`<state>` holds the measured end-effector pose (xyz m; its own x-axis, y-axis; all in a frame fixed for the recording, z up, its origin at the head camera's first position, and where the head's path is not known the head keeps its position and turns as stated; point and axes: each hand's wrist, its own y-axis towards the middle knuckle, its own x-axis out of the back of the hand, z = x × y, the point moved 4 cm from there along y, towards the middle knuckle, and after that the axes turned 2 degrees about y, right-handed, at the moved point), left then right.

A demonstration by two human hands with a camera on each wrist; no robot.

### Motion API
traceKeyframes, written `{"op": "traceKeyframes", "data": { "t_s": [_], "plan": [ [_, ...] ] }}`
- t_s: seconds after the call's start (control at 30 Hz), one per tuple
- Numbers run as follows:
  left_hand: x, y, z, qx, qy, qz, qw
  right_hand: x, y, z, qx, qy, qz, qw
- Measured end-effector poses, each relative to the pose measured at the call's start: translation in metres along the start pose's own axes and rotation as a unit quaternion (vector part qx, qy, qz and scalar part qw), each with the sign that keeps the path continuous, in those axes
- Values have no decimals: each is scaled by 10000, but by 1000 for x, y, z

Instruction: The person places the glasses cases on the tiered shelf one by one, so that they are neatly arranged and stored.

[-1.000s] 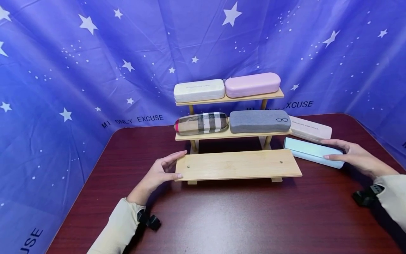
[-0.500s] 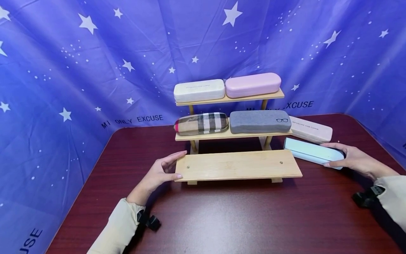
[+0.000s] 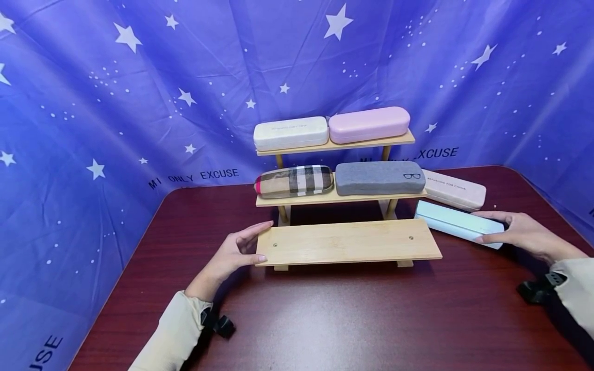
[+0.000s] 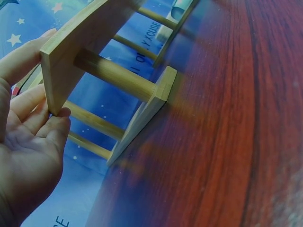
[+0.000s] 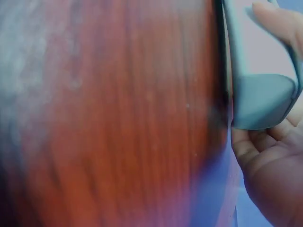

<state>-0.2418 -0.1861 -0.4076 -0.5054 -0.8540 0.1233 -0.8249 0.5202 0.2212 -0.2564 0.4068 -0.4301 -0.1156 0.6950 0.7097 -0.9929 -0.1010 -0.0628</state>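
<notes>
In the head view my left hand (image 3: 232,251) holds the left end of the lowest board of a three-tier wooden display stand (image 3: 343,241), thumb at the front corner. The left wrist view shows the fingers (image 4: 28,101) and thumb on either side of that board's end. My right hand (image 3: 524,232) grips the right end of a light blue glasses case (image 3: 457,222), thumb in front and fingers behind. The right wrist view shows the end of this case (image 5: 262,99) close to the tabletop; whether it touches is unclear.
A white case (image 3: 291,133) and a pink case (image 3: 369,124) stand on the top tier. The middle tier bears a plaid case (image 3: 294,181) and a grey case (image 3: 380,178). Another pale case (image 3: 455,189) lies on the dark red table (image 3: 325,319), behind the blue one.
The light blue case has rolled a little in my right hand, so its faces show differently. My right hand has shifted slightly downward in the head view. My left hand stays on the stand.
</notes>
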Motion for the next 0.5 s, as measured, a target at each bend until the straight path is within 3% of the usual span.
{"op": "traceKeyframes", "data": {
  "t_s": [0.27, 0.5],
  "plan": [
    [0, 0, 1, 12, 37, 5, 10000, 7, -3, -3, -89, 220, -302, 9993],
    [0, 0, 0, 24, 32, -19, 10000, 18, -6, -2, -294, 942, -375, 9944]
  ]
}}
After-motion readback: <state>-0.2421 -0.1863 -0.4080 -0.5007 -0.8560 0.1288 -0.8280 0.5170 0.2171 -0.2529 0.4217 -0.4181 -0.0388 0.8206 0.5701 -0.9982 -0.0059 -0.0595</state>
